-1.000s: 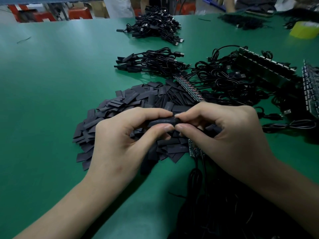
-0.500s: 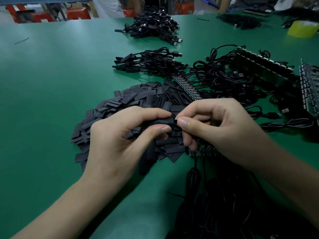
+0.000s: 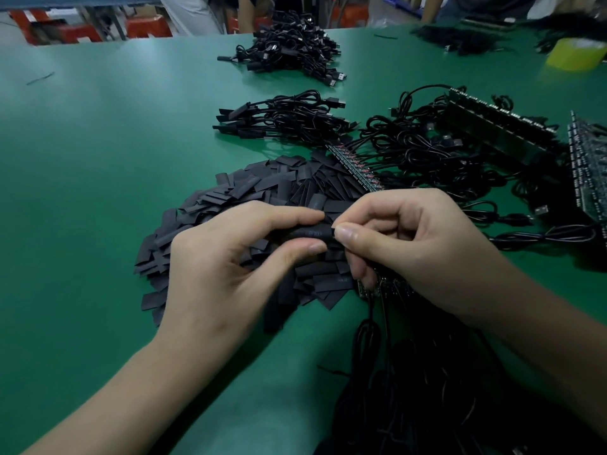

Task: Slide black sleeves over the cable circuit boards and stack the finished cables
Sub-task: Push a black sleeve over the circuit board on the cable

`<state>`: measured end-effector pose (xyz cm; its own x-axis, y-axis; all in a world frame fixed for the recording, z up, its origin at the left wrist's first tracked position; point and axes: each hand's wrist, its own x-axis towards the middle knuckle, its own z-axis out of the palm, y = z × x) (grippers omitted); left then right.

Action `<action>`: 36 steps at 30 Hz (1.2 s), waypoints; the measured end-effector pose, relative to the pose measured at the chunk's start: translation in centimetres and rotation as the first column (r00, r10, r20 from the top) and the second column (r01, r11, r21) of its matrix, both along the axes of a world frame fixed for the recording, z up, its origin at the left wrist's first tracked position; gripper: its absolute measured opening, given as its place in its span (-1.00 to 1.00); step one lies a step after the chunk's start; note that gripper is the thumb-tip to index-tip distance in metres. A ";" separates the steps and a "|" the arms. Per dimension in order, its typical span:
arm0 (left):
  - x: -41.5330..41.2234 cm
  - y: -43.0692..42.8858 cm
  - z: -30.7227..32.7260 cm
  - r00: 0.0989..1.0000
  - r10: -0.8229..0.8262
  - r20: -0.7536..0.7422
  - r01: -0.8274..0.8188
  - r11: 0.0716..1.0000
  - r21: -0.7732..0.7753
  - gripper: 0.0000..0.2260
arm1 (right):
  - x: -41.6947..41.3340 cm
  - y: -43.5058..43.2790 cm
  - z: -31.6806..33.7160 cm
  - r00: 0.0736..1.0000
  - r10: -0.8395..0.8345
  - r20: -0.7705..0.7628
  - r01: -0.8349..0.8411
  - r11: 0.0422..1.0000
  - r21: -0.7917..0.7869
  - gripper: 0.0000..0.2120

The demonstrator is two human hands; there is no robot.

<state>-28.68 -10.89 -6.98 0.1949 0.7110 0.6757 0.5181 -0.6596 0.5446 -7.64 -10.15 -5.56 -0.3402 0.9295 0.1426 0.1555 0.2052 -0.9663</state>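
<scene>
My left hand pinches the black sleeve, my right hand pinches its end. The right one has curled tighter, so probably the hidden board is entering.

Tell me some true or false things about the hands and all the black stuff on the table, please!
1. The left hand and right hand both pinch one black sleeve. True.
2. The pile of loose sleeves lies on a red table. False: the table is green.
3. A yellow roll sits near the table's far right end. True.
4. The left hand is empty, with straight fingers. False: its thumb and fingers curl round the sleeve.
5. A cable bundle lies beyond the pile. True.
</scene>
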 end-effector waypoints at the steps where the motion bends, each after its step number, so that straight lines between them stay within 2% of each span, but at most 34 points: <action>1: 0.0 0.0 0.0 0.999 0.027 0.040 -0.026 1.000 -0.017 -0.79 | 0.0 0.0 0.0 1.000 -0.011 -0.008 0.011 1.000 0.001 -0.88; 4: -0.1 -0.1 -0.1 0.977 0.094 0.190 -0.079 0.993 -0.087 -0.74 | 0.1 0.0 0.0 0.999 -0.041 -0.031 0.041 0.999 0.004 -0.87; 6: 0.0 0.0 -0.3 0.958 0.126 0.258 -0.096 0.987 -0.126 -0.77 | 0.1 0.0 -0.1 0.998 -0.057 -0.035 0.057 0.998 0.009 -0.86; 11: 0.6 0.0 -0.7 0.937 0.170 0.306 -0.110 0.973 -0.204 -0.79 | -0.2 0.1 -0.2 0.997 -0.077 -0.011 0.077 0.997 0.008 -0.86; 14: 1.2 -0.1 -0.8 0.892 0.148 0.428 -0.013 0.953 -0.303 -0.79 | -0.2 0.1 -0.3 0.997 -0.079 0.007 0.079 0.997 0.017 -0.86; 18: 1.4 0.0 -0.5 0.789 0.113 0.603 0.165 0.907 -0.387 -0.82 | -0.2 0.0 -0.5 0.998 -0.039 0.056 0.037 0.999 0.039 -0.89; 20: 1.1 0.1 -0.4 0.751 0.128 0.648 0.209 0.885 -0.417 -0.80 | 0.0 0.1 -0.3 0.991 -0.027 0.128 0.019 0.998 0.060 -0.97; 21: 0.9 0.2 -0.3 0.731 0.138 0.668 0.221 0.878 -0.424 -0.81 | 0.3 0.2 -0.3 0.978 -0.038 0.206 0.020 0.996 0.090 -0.93; 23: 0.4 0.5 -0.2 0.686 0.158 0.710 0.238 0.874 -0.424 -0.83 | 1.1 0.5 0.0 0.906 -0.085 0.414 0.004 0.981 0.193 -0.79; 25: 0.0 0.8 -0.1 0.664 0.176 0.726 0.230 0.876 -0.423 -0.84 | 1.3 0.6 0.4 0.816 -0.145 0.560 -0.035 0.954 0.298 -0.74; 27: -0.4 1.0 -0.1 0.673 0.183 0.717 0.206 0.884 -0.419 -0.83 | 1.1 0.6 0.4 0.796 -0.175 0.580 -0.051 0.935 0.352 -0.79; 31: -0.2 1.2 -0.2 0.734 0.111 0.670 0.202 0.906 -0.372 -0.69 | 0.6 0.4 0.0 0.831 -0.177 0.527 -0.026 0.935 0.354 -0.93; 34: 0.0 1.3 -0.6 0.793 0.066 0.606 0.185 0.921 -0.343 -0.51 | 0.3 0.2 -0.1 0.848 -0.160 0.506 -0.033 0.936 0.351 -0.93; 36: -0.1 1.3 -0.9 0.820 0.061 0.570 0.161 0.930 -0.330 -0.49 | 0.0 0.1 -0.1 0.836 -0.160 0.525 -0.058 0.925 0.374 -0.94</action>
<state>-28.76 -9.57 -7.84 -0.0978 0.9178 0.3849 0.0192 -0.3849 0.9228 -7.60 -10.10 -5.67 -0.4158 0.8658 0.2783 0.6457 0.4966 -0.5800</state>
